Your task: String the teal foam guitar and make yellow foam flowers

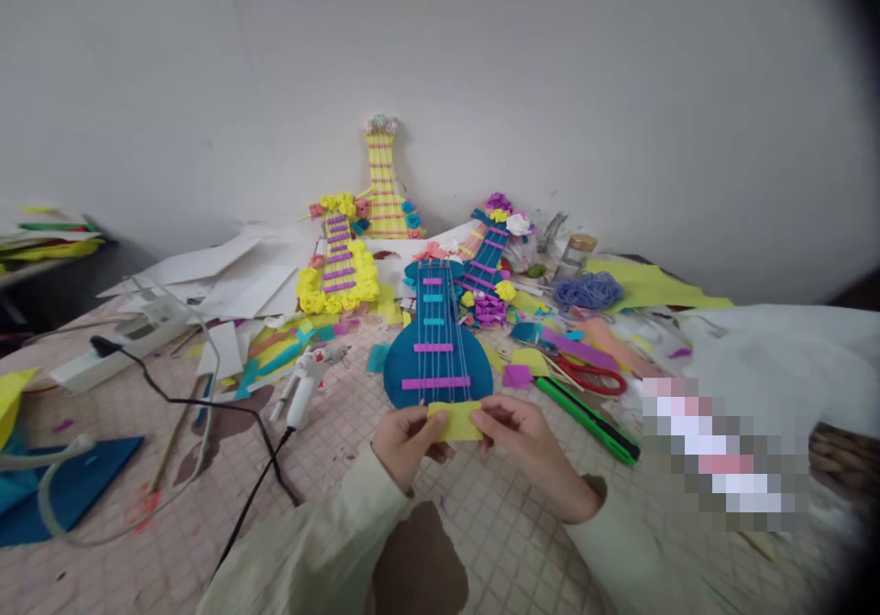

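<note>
A small yellow paper piece is stretched between my two hands, just in front of a blue paper guitar. My left hand pinches its left end and my right hand pinches its right end. The blue guitar lies beyond my fingers, with strings along its neck and purple and light-blue strips across it. Its lower edge is close to the yellow piece; whether they touch I cannot tell.
A white glue gun with a black cord lies left. A green cutter and red-handled scissors lie right. Decorated guitars, including a yellow one, stand behind. A power strip, blue yarn and paper scraps surround them.
</note>
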### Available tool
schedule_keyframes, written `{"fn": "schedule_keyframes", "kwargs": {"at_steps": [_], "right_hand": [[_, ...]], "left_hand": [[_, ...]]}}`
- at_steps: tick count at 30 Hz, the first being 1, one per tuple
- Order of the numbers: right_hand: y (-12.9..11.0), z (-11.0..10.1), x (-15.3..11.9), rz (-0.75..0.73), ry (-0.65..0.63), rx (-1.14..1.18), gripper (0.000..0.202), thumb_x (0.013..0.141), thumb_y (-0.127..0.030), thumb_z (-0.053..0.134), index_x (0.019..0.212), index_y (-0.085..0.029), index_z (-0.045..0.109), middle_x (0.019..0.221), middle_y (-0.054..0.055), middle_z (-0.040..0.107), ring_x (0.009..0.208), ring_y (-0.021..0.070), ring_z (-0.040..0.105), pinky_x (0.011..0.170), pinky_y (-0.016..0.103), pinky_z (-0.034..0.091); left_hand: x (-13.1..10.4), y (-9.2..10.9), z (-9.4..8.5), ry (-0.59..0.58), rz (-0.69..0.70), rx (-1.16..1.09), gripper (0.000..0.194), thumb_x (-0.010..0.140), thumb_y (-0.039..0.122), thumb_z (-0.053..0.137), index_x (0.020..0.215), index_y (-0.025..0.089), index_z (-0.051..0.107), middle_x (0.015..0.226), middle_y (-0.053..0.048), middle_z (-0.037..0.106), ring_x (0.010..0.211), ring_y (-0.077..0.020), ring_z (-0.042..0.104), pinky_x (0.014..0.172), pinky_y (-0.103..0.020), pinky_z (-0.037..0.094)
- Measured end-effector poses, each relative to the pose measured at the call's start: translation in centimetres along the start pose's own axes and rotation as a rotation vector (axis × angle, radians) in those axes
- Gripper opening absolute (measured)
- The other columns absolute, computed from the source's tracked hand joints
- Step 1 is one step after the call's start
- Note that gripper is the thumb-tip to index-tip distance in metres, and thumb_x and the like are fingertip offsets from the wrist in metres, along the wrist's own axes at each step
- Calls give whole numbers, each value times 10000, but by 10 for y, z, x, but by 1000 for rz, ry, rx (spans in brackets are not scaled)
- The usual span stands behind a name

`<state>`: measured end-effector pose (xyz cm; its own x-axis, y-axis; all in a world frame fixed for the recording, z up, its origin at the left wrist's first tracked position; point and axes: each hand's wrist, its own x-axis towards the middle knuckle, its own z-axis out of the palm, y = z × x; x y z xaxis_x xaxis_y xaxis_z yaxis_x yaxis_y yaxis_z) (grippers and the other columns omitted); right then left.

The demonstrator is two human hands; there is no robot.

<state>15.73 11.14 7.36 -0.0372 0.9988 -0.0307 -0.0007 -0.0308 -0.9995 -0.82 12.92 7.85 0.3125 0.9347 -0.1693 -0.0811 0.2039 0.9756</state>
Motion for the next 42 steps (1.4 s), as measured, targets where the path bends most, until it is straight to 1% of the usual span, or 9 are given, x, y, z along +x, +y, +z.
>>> {"fn": "schedule_keyframes", "kwargs": {"at_steps": [5,8,11,17,23,29,32,36,42], "right_hand": [[-4,1,-6,-18,26,-21,225,763,-380,564,790,-158,587,561,-27,563,444,93,542,447,217,423],[-3,2,-10,-169,80,-38,225,830,-344,474,989,-197,535,836,23,604,455,80,550,453,236,454],[3,2,-14,-382,26,-177,213,848,-241,447,1052,-249,509,1091,59,517,538,72,577,544,258,503],[7,0,-13,-631,-8,-452,222,818,-111,452,903,-240,612,966,46,573,716,117,595,604,243,510],[1,1,-12,-542,38,-323,89,769,-172,569,833,-209,621,867,32,604,647,122,597,599,271,507],[-2,2,-15,-457,18,-171,64,774,-184,570,821,-201,609,862,24,588,621,108,598,585,263,500],[-3,3,-16,-416,11,-112,65,771,-191,573,821,-210,610,858,12,580,611,99,598,564,246,502],[-4,3,-16,-350,90,-63,61,748,-229,597,797,-195,610,782,9,597,576,106,591,525,246,492],[-6,-5,-7,-342,330,128,68,750,-241,600,753,-177,579,538,-28,568,487,102,533,465,240,411]], "left_hand": [[-1,6,1,38,-39,-83,451,570,503,678,700,73,636,487,-25,583,416,-124,565,408,-217,454],[-1,8,1,86,-47,-152,456,536,493,701,690,72,617,486,-28,591,397,-124,563,386,-212,445],[-1,8,1,85,-60,-176,439,534,474,708,685,74,607,505,-31,601,377,-118,554,361,-206,428],[-4,4,2,12,-64,-151,397,589,430,679,721,62,605,535,-43,609,387,-109,549,376,-207,435],[-11,1,3,-48,214,-136,428,763,258,492,1179,166,456,795,-59,652,651,-166,621,575,-301,522],[-15,-3,-1,-197,505,122,393,681,84,403,988,186,624,1075,-86,577,940,-214,556,704,-308,514],[-15,-2,0,-107,574,215,394,651,52,460,993,178,610,1020,-87,592,911,-196,571,711,-301,521],[-13,-4,3,43,605,307,181,703,137,576,872,152,642,850,-70,643,767,-156,614,690,-281,533],[-13,1,4,234,446,174,96,693,253,653,720,163,673,626,-27,668,551,-131,609,551,-248,526]]}}
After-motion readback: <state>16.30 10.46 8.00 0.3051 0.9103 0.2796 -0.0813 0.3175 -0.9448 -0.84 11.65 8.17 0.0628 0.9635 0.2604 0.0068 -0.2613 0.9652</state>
